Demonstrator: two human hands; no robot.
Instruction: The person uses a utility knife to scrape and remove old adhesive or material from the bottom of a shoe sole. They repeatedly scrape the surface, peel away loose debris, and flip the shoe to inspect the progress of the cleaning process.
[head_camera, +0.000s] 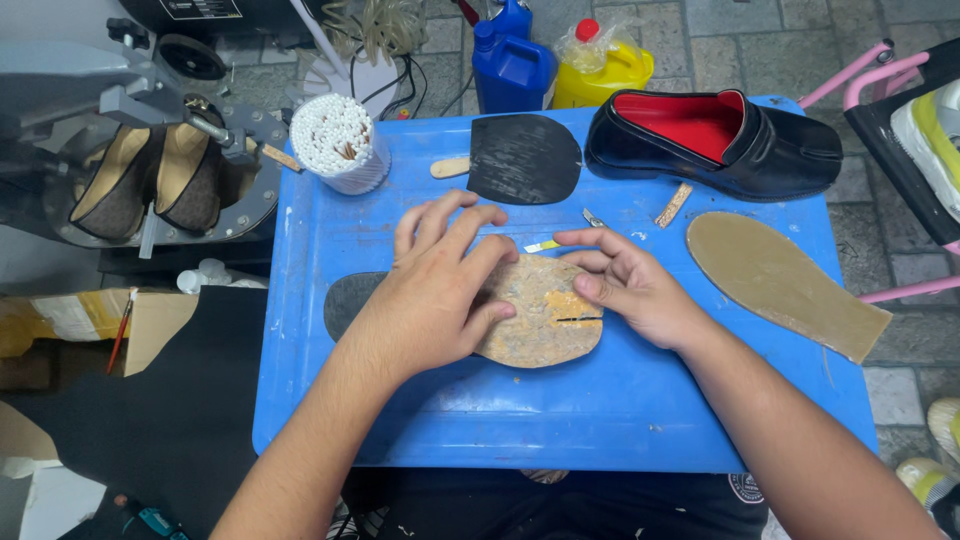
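Both hands are down on the worn sole piece (545, 320), a flat, rounded slab lying near the middle of the blue surface (620, 420). The left hand (430, 295) lies flat over its left part, fingers (470, 225) spread and extended, palm pressing down, gripping nothing. The right hand (625, 285) comes in from the right edge, fingers curled loosely, thumb (592, 290) resting on the piece beside a short dark slit; it pinches nothing that can be made out. The piece looks rough and mottled, tan and orange with grey patches, like dried glue on rubber. Under the left hand, a dark sole (350, 300) pokes out to the left, smooth and black.

Further back, a black half sole (525, 158) with a fine ribbed texture lies beside a pale wooden stick (450, 167). To its right sits a glossy black loafer (715, 140) with a red lining. A long tan insole (780, 280), matte and foot-shaped, lies well apart on the right edge. A small yellow scrap (543, 245) sits just beyond the fingertips. A white tub of cotton swabs (338, 140) stands at the back left corner, with a blue bottle (510, 65) and a yellow bottle (600, 65) behind the surface
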